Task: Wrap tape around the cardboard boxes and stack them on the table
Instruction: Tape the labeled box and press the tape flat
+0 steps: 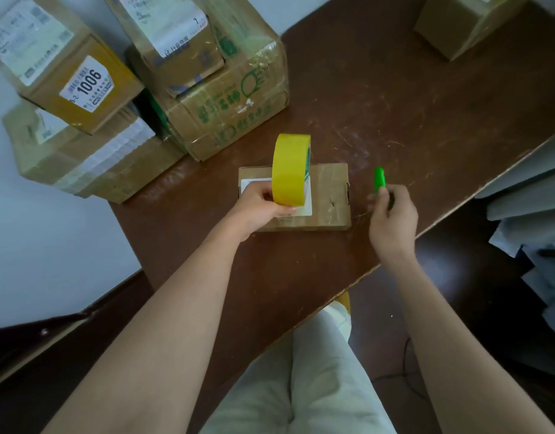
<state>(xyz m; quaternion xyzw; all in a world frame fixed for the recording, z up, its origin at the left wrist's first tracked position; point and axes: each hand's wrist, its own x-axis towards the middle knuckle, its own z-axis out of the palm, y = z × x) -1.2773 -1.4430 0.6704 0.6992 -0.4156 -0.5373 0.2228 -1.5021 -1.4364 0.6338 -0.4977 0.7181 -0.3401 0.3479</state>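
- My left hand (263,205) grips the yellow tape roll (291,169), fingers curled round its lower rim, holding it on edge above the small box (329,195).
- My right hand (392,220) is curled round a green cutter (379,180), whose tip sticks out past the fingers, just to the right of the small box and clear of it.
- The small box lies flat on the brown table (395,98), close to the near edge, a white label (304,211) on its top partly hidden by the roll.
- I see no fresh yellow tape on the small box, so I judge its wrapping has yet to start.
- Beyond the small box to the left stand the stacked boxes (207,98): several cartons piled in two tiers, glossy with clear tape.
- Far beyond the small box to the right sits another carton (457,26) alone; whether it is taped I cannot tell.
- What is left, as I read it: tape the small box, then stack it.
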